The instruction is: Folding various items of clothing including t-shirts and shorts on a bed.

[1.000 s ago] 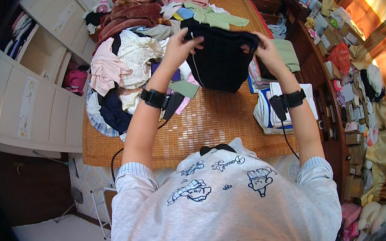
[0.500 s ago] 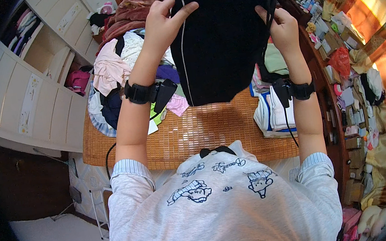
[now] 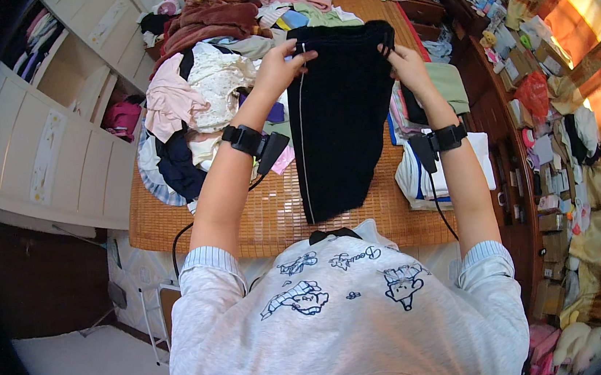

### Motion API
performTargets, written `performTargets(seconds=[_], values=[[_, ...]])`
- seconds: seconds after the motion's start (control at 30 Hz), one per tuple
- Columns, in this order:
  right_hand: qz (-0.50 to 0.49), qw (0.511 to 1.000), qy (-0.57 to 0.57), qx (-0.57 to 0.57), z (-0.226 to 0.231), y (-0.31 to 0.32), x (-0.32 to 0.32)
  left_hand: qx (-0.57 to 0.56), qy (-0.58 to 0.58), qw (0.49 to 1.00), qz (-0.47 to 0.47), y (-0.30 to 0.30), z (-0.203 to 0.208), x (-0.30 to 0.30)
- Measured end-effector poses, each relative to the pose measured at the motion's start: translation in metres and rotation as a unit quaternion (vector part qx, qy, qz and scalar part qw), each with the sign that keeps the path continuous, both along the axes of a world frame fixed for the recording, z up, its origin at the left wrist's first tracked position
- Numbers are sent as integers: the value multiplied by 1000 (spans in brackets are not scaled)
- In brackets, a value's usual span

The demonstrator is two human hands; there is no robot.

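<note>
Black trousers [image 3: 341, 117] with a thin white stripe down the left side are stretched between my hands, doubled lengthwise. My left hand [image 3: 279, 69] pinches the top left corner, thumb laid across the front. At the top right corner, my right hand [image 3: 407, 66] grips the other end of the waist edge. The lower end of the trousers reaches the brown woven mat [image 3: 268, 227] near its front edge; I cannot tell how much of the cloth rests on it.
To the left lies a loose heap of clothes [image 3: 213, 87], with a brown blanket [image 3: 210, 25] behind. Folded white clothes [image 3: 470, 162] are stacked at the right, beside a folded green cloth [image 3: 443, 84]. A cabinet [image 3: 40, 149] stands left; a cluttered shelf [image 3: 542, 147] runs along the right.
Both hands have come down and nearer to me with the black trousers, which now hang lower and look narrower. More of the bed's far end shows behind them.
</note>
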State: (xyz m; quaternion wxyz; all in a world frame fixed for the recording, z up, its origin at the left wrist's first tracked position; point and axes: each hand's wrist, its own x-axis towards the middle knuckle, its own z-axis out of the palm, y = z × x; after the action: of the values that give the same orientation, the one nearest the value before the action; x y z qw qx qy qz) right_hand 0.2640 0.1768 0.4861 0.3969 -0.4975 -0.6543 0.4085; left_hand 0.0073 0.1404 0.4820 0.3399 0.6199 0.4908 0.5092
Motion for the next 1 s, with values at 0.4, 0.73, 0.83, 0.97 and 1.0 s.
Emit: performTargets(seconds=[0.4,0.73,0.83,0.97,1.0], values=[[21,970,107,219,-13,-16,22,253,94,962,33,-19,12,15],[111,989,-28,90,-206,-144,42,-105,196,973,-54,-145,-189,15],[132,990,-39,-29,-275,-195,52,-189,256,942,-104,-183,-252,16],[134,945,45,-295,-299,-248,57,-255,275,906,-195,-223,-282,23],[153,939,38,-307,-300,-257,59,-262,272,905,-197,-228,-284,24]])
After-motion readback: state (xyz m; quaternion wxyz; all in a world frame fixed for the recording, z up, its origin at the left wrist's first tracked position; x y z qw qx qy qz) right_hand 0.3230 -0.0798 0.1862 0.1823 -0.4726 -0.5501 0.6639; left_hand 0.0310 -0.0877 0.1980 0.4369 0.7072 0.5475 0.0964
